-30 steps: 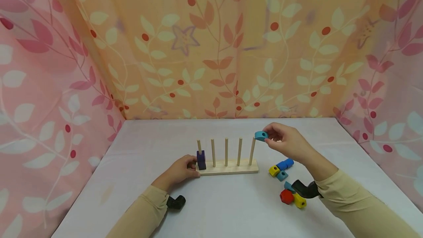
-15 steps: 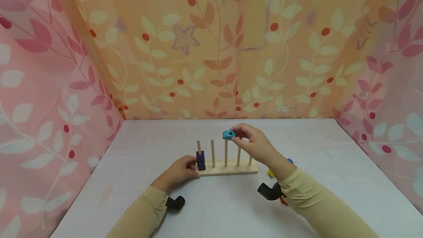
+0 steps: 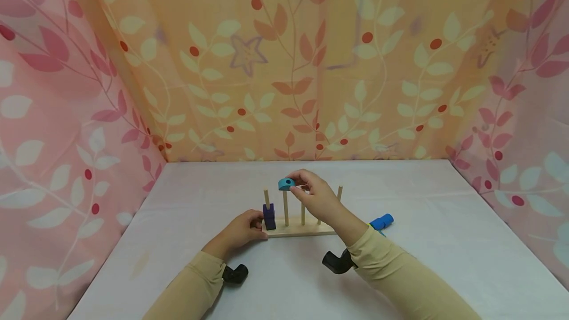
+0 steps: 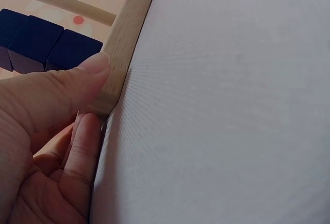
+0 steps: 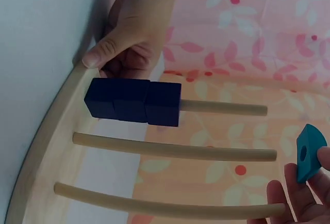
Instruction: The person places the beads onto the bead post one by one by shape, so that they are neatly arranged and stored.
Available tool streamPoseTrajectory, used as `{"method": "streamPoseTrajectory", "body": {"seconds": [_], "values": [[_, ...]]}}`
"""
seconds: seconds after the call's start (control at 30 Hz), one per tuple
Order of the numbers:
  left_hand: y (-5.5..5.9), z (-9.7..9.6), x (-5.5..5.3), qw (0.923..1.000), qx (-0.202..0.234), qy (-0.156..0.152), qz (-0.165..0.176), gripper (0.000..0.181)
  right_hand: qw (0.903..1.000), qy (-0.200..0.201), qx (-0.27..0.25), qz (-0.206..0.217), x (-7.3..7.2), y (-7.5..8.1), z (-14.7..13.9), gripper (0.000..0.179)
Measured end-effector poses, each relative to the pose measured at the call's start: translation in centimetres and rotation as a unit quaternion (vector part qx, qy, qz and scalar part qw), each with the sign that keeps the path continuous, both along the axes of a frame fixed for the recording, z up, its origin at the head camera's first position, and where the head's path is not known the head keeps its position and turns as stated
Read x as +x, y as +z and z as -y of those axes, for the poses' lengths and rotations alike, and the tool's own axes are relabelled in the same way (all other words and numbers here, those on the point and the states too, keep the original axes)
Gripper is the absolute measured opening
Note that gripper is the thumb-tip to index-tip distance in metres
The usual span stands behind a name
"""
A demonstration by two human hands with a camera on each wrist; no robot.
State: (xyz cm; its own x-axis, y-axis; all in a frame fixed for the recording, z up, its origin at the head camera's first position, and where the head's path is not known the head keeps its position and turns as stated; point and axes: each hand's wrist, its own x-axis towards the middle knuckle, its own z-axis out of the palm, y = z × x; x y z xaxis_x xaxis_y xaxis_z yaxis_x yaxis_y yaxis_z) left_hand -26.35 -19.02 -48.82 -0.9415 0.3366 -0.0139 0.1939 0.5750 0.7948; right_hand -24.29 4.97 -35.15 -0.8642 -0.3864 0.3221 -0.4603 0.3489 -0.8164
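A wooden peg rack (image 3: pixel 298 231) with several upright pegs stands on the white table. My left hand (image 3: pixel 242 225) holds its left end, the thumb (image 4: pixel 95 65) on the base's edge and the fingers at the end face. Dark purple-blue square blocks (image 5: pixel 131 100) are stacked on the leftmost peg. Between thumb and fingers, my right hand (image 3: pixel 317 200) pinches a teal half-round block (image 3: pixel 282 185) with a hole through it. That block is at the tip of the second peg (image 3: pixel 286 209) from the left; the right wrist view shows it off the peg.
Blue blocks (image 3: pixel 381 222) lie to the right of the rack, with other pieces mostly hidden behind my right forearm. Black curved mounts stick out at the left wrist (image 3: pixel 235 274) and right wrist (image 3: pixel 338 262). Patterned cloth (image 3: pixel 293 63) hangs around the table's back and sides.
My right hand has carried the teal block leftward from beside the rightmost peg to above the second peg from the left. The left hand stays at the rack's end.
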Motion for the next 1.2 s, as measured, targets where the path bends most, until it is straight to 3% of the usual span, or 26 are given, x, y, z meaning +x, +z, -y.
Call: {"method": "streamPoseTrajectory", "body": {"seconds": [0.3,0.6,0.83,1.2], "values": [[-0.2,0.2,-0.1,1.0000,-0.004,-0.005,-0.004,0.043,0.9990,-0.024,-0.006,0.036,-0.7,-1.3,0.8,0.019],[-0.1,0.2,-0.1,0.9999,-0.008,-0.007,-0.005,0.043,0.9982,-0.052,0.002,0.029,-0.9,-1.5,1.0,0.018],[-0.1,0.1,0.0,1.0000,-0.006,-0.005,-0.003,0.042,0.9987,-0.046,0.007,0.021,-1.0,-1.7,1.4,0.020],[0.0,0.1,0.1,1.0000,0.000,-0.004,-0.004,0.042,0.9927,-0.054,-0.044,0.098,-1.2,-4.4,1.2,0.055]]}}
